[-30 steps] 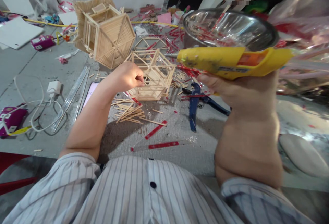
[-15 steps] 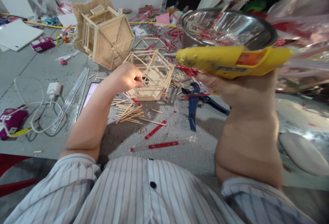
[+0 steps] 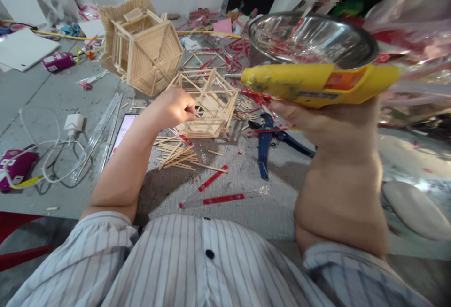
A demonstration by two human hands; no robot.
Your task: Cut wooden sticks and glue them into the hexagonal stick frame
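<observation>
A yellow glue gun is gripped in my right hand, raised above the table with its nozzle pointing left. The nozzle tip is near the upper right of a six-sided frame of thin wooden sticks. At the left side of that frame is my left hand, its fingers curled and closed at the frame's edge. What those fingers pinch, if anything, is hidden. Behind my left hand stands a larger six-sided wooden-stick structure, tilted. Loose wooden sticks lie piled just in front of the frame.
A steel bowl with red-and-clear wrappers sits behind the glue gun. Blue-handled cutters lie right of the sticks. A phone is partly under my left forearm. At left are a white charger with its cable and purple packets.
</observation>
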